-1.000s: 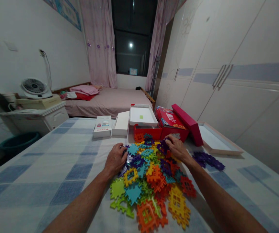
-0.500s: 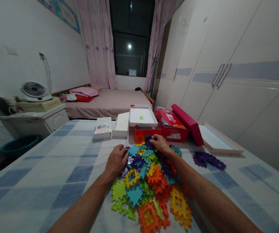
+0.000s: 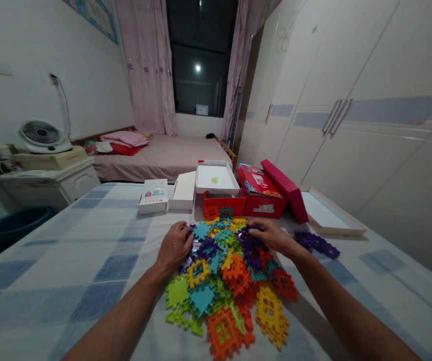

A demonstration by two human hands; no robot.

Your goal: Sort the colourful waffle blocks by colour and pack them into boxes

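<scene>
A heap of interlocking plastic building pieces (image 3: pixel 201 298) with notched edges lies before me, in green, blue, yellow, orange, red and purple. My left hand (image 3: pixel 174 244) is at the heap's left edge, its fingers curled over purple building pieces (image 3: pixel 188 263) that it partly hides. On the far right side of the heap, my right hand (image 3: pixel 272 234) pinches a purple building piece (image 3: pixel 249 239) between thumb and fingers. More purple building pieces (image 3: pixel 319 244) lie joined or overlapping on the cloth to the right.
Behind the heap stand a red box (image 3: pixel 223 203) with a white lid (image 3: pixel 217 178) on it, a larger red box (image 3: pixel 263 193) and a leaning red lid (image 3: pixel 285 190). White boxes (image 3: pixel 154 195) are at back left. A shallow tray (image 3: pixel 336 228) lies right. A checked cloth (image 3: pixel 118 265) covers the table.
My right hand has moved back toward me and to the right, from near the red box to the purple pieces. My left hand stays by the heap. The view has shifted slightly.
</scene>
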